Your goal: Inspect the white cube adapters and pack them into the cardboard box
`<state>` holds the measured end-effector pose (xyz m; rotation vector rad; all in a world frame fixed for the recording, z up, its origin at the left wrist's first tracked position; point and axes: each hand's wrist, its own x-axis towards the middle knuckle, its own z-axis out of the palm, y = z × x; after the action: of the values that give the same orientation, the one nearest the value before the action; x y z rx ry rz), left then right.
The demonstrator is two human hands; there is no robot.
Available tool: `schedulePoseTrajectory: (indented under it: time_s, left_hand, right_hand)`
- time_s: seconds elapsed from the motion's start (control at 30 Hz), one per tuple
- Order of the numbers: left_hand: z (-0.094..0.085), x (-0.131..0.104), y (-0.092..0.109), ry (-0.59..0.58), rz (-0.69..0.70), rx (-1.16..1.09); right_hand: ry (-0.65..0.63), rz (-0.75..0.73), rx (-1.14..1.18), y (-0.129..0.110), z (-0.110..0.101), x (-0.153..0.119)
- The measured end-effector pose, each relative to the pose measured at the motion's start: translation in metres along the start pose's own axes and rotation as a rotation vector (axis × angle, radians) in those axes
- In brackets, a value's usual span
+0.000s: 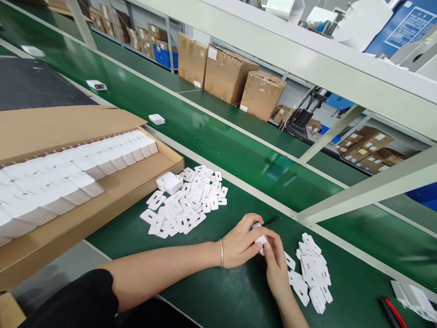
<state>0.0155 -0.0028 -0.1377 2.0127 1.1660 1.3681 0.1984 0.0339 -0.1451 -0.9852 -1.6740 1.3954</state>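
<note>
Both hands meet over the green table around a small white plastic housing [261,238], which the fingers partly cover. My left hand [241,243], with a bracelet at its wrist, grips it from the left, fingers curled over it. From the right, my right hand [277,262] pinches the same part between thumb and fingers. Beside my right hand is a heap of flat white plates with slots [312,269]. A larger heap of similar white plates [187,202] lies farther left, with a few white housings [170,182] at its back edge.
A cardboard box [136,182] with rows of white boxes [75,164] stands at left. White units [157,119] sit along the green conveyor belt [218,146] behind. Red-handled pliers [392,312] lie at lower right. A slanting metal post [368,187] rises at the right.
</note>
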Motion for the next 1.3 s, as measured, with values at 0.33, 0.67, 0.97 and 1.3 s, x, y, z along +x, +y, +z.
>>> schedulePoseTrajectory:
  time_s: [0.33,0.67,0.97,1.3]
  left_hand:
    - [-0.003,0.005,-0.004,-0.005,-0.082,-0.096]
    - [-0.004,0.003,-0.001,0.012,-0.05,-0.138]
    - [-0.009,0.006,-0.01,-0.051,-0.121,-0.352]
    - [-0.009,0.006,-0.01,-0.07,-0.121,-0.271]
  right_hand:
    - [-0.031,-0.054,-0.123,0.001,-0.005,-0.002]
    - [-0.091,-0.121,-0.149,-0.006,-0.002,-0.004]
    - [-0.092,-0.079,-0.135,-0.013,0.001,-0.001]
    - [-0.089,-0.051,-0.108,-0.014,0.003,0.0]
